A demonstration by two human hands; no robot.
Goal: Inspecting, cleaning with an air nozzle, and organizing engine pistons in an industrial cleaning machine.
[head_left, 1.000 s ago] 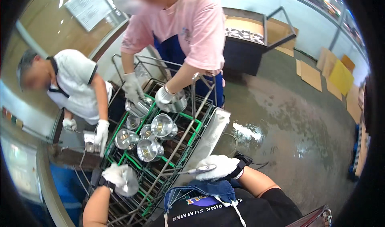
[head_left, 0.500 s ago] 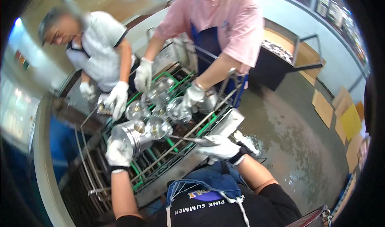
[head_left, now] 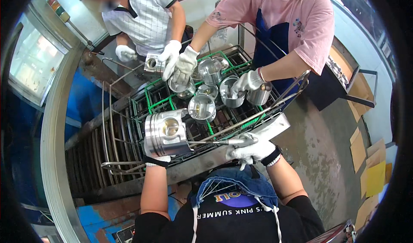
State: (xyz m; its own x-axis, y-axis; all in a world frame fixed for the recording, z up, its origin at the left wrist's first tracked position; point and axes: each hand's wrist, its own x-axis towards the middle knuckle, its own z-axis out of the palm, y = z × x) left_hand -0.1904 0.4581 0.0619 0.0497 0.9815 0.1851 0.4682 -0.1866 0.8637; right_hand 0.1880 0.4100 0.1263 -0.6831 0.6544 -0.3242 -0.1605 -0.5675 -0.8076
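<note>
A large silver piston (head_left: 155, 136) is held over the near left part of a wire rack (head_left: 223, 133) by my left hand (head_left: 158, 160), whose gloved fingers are mostly hidden behind it. The piston's round pin hole faces up. My gloved right hand (head_left: 256, 150) is closed round the handle of a thin metal rod tool (head_left: 208, 142); its tip reaches the piston's lower right edge, though I cannot tell if it touches. Just beyond stands another piston (head_left: 201, 110), open end up, among several more in the rack.
Across the rack, a co-worker in pink has one gloved hand (head_left: 246, 83) at a piston (head_left: 232, 97) and another (head_left: 186, 64) at a second one. A co-worker in white holds a smaller piston (head_left: 154, 64). A dark bin (head_left: 320, 88) and cardboard (head_left: 365, 187) lie right.
My view has shifted, so the rack sits more upright and further right. The piston in my left hand has turned, its pin hole now facing up. Both hands keep their hold.
</note>
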